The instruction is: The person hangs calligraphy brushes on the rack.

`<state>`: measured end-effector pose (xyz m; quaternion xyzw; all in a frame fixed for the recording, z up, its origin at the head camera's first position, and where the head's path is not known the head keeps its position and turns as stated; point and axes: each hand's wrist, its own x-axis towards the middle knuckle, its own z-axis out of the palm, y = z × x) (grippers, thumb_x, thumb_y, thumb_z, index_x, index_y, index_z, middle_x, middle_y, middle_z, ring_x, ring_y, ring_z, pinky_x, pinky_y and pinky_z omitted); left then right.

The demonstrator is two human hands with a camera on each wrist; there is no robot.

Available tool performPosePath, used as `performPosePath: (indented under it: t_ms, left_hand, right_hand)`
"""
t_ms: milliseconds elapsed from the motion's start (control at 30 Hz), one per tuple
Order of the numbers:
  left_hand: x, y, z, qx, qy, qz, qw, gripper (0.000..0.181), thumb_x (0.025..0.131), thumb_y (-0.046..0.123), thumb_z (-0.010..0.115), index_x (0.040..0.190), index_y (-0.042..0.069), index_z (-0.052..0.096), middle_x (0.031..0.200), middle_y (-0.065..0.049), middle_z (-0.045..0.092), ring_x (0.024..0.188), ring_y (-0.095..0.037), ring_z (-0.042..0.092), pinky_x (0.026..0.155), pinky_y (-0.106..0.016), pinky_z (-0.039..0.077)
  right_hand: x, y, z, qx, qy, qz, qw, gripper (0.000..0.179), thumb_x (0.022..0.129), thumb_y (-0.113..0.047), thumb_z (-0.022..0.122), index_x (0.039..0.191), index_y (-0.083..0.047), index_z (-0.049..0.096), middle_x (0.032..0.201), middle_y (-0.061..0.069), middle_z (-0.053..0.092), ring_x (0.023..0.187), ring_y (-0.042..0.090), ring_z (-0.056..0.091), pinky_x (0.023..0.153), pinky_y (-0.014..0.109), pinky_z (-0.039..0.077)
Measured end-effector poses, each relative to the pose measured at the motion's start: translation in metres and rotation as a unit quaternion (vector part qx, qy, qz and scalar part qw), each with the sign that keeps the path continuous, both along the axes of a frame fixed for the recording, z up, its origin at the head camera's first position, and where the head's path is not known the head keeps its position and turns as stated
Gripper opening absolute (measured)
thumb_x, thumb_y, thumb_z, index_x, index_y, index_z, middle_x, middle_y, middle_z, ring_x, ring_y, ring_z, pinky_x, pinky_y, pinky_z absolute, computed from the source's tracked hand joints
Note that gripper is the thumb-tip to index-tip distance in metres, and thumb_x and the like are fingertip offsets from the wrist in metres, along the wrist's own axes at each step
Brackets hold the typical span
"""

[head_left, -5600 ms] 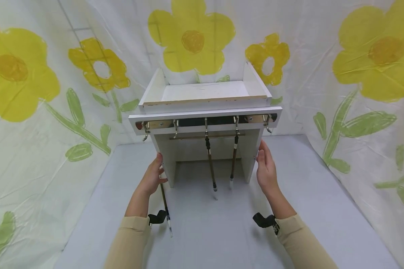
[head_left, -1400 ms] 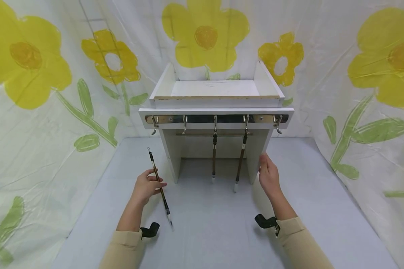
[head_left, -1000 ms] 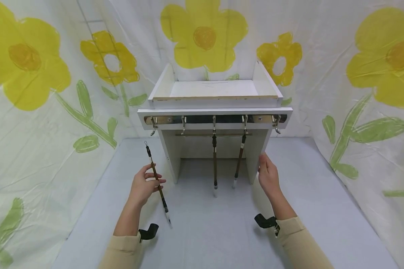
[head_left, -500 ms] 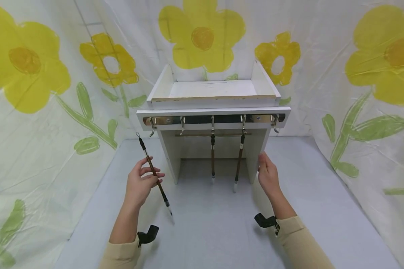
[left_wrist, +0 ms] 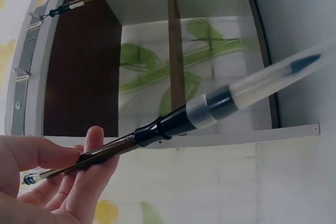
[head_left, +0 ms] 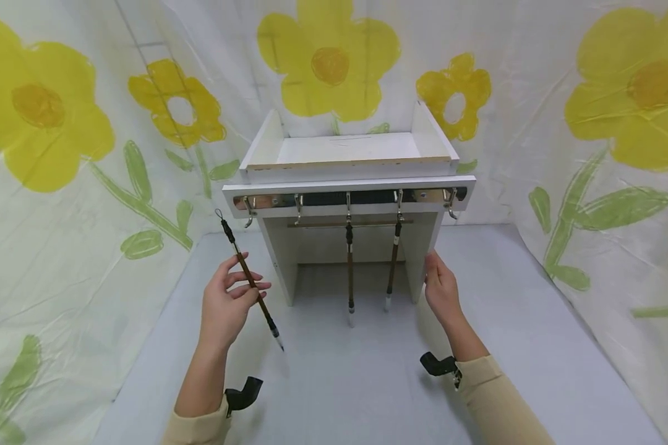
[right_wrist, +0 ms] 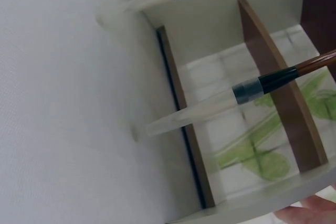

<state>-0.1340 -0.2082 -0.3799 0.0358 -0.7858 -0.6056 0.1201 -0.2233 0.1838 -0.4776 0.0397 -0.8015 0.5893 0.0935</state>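
My left hand (head_left: 225,303) pinches a calligraphy brush (head_left: 246,270) by its brown handle, left of the white rack (head_left: 347,185). The brush slants, its hanging loop up near the leftmost hook (head_left: 249,212) and its dark-tipped bristles, inside a clear sleeve, pointing down right. In the left wrist view thumb and fingers close on the handle of that brush (left_wrist: 178,119). My right hand (head_left: 443,289) grips the rack's right side panel near its front edge. Two more brushes, a middle one (head_left: 350,266) and a right one (head_left: 394,259), hang from hooks on the metal strip.
The rack has an upper shelf tray (head_left: 345,147) and stands on a pale table (head_left: 345,383). A thin wooden crossbar (right_wrist: 283,82) runs behind the hanging brushes. A flowered curtain (head_left: 161,148) surrounds the table at the back and sides.
The left hand has let go of the rack's left panel and raised its brush up and left, toward the leftmost hook. The right hand stays at the right panel; the hanging brushes sway slightly.
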Motion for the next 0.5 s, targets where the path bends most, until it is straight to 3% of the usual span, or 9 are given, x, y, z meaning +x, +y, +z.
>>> performPosePath:
  t_ms: [233,500]
  left_hand:
    - [0.010,0.008,0.011,-0.021,0.042,0.025,0.9986,0.061,0.094,-0.008,0.059,0.145,0.023,0.051,0.110,-0.017,0.067,0.084,-0.006,0.075,0.079,-0.022,0.060]
    - [0.014,0.020,0.020,-0.031,0.069,-0.003,0.9971,0.063,0.092,-0.012,0.060,0.145,0.022,0.052,0.110,-0.021,0.067,0.085,-0.006,0.074,0.080,-0.021,0.059]
  right_hand:
    - [-0.002,0.000,-0.005,0.008,0.012,-0.008,0.9999,0.060,0.109,-0.050,0.030,0.160,-0.017,0.030,0.162,0.013,0.035,0.145,0.036,0.039,0.108,0.058,0.044]
    - [-0.002,0.001,-0.006,0.010,0.004,-0.011,0.9999,0.065,0.108,-0.054,0.029,0.160,-0.015,0.030,0.162,0.013,0.035,0.145,0.035,0.040,0.108,0.058,0.044]
